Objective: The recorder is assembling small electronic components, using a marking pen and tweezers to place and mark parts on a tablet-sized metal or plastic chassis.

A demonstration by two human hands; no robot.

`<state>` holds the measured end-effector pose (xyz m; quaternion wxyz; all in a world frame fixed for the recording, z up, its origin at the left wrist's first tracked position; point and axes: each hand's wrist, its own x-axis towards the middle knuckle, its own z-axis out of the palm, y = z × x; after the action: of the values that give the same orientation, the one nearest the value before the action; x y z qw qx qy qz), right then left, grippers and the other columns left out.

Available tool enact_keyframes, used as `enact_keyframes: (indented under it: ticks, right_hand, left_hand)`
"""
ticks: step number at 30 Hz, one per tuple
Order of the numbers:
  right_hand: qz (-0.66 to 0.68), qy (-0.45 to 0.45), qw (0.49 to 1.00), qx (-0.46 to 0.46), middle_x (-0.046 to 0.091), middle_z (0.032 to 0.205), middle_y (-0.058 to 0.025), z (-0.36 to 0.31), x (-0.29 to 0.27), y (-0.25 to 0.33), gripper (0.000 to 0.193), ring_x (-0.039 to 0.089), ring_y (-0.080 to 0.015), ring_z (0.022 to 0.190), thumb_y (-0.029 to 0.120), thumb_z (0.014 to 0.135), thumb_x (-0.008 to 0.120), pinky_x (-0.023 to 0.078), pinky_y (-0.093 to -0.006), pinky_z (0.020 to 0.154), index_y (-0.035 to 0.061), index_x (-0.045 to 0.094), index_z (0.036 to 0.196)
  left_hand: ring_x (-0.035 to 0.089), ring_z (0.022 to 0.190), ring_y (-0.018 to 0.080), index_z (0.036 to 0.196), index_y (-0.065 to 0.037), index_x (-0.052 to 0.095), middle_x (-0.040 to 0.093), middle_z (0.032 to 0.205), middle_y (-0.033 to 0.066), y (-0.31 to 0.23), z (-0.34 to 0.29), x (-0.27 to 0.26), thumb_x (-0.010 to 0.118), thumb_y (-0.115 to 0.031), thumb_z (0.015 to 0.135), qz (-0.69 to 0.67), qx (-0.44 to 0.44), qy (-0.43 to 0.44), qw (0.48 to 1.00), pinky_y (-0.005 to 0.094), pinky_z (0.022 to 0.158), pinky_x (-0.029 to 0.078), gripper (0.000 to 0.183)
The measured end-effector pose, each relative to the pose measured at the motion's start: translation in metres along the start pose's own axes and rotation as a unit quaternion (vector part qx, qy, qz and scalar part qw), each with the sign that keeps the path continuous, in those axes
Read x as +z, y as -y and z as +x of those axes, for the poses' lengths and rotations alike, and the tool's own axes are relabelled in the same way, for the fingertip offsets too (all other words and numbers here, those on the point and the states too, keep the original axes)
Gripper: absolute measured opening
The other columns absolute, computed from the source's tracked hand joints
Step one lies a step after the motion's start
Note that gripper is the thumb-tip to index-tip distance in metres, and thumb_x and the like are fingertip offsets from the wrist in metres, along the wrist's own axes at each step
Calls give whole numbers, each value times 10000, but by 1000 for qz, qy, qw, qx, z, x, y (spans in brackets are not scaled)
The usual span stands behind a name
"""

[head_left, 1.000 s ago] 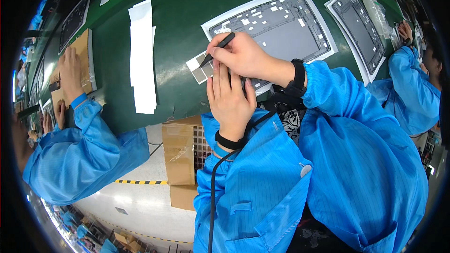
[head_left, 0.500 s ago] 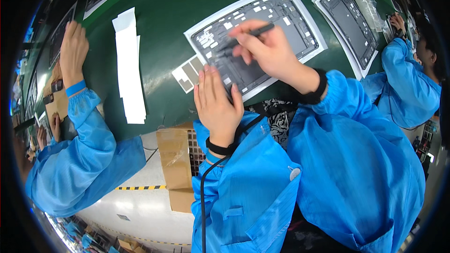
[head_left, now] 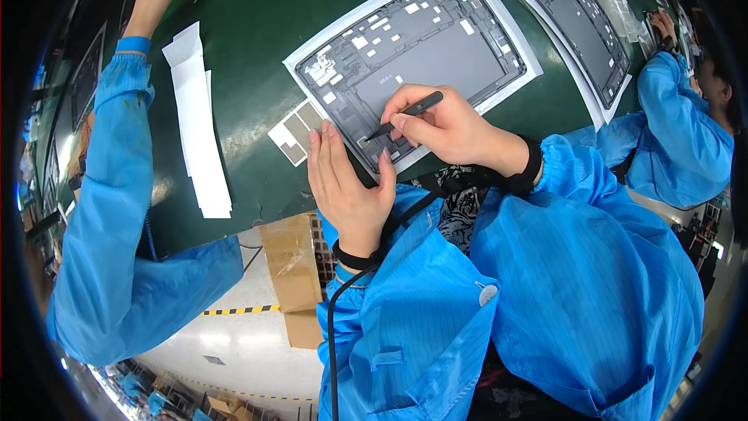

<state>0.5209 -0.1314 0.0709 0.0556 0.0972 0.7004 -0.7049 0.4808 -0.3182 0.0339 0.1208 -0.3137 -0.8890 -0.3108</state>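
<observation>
A dark tablet housing [head_left: 452, 51] with several small white pads lies tilted on a white backing sheet on the green table. My right hand [head_left: 452, 129] grips black tweezers [head_left: 425, 103], their tip down at the housing's near left corner, beside a small pale patch. My left hand [head_left: 347, 191] lies with fingers stretched out along the housing's left edge, near that corner, and holds nothing. Beside its fingertips is a small white sheet with grey rectangular pieces [head_left: 298, 131], partly beyond the housing's edge.
Long white paper strips [head_left: 196, 117] lie to the left. Another tablet housing [head_left: 580, 31] on white sheets lies to the right, beside clear plastic wrap [head_left: 612, 0]. A co-worker's arm [head_left: 109, 164] reaches across at left; another person sits at right. A cardboard box [head_left: 290, 265] stands below the table edge.
My right hand has lowered the tweezers to the housing's near left corner. My left hand sits slightly lower and farther left in view. The left co-worker's hand has reached farther forward.
</observation>
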Motion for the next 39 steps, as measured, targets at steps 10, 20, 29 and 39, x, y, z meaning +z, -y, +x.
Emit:
enact_keyframes:
  ticks: [10,20,29,39]
  right_hand:
    - [2,2,1000,0,615,956,-39,3,2,1,139,586,-92,872,54,962,533,480,-240,751,-11,624,1043]
    - [-29,11,1000,3,622,952,-59,2,2,0,142,591,-101,885,35,963,513,493,-255,785,-26,617,1038]
    - [43,-146,975,-160,630,797,-40,-2,9,-3,113,578,-90,719,95,961,561,461,-253,660,6,627,980]
    - [-46,5,998,-51,672,880,-54,67,54,26,172,616,-89,791,124,953,586,502,-245,703,-17,656,1024]
  left_hand:
    - [489,1295,408,1323,86,500,554,1339,228,2,-1,-1,722,-237,801,-2,6,5,1000,492,1068,392,653]
    - [549,1233,403,1205,2,650,577,1322,213,-27,-13,-7,638,-228,918,147,3,43,988,500,998,461,368]
    - [533,1227,369,1145,44,657,576,1298,242,-32,-9,-5,634,-275,910,184,-6,64,981,435,935,442,396]
    - [468,1301,410,1297,42,558,523,1368,213,1,3,-14,645,-162,861,6,-21,22,1000,489,1056,401,489]
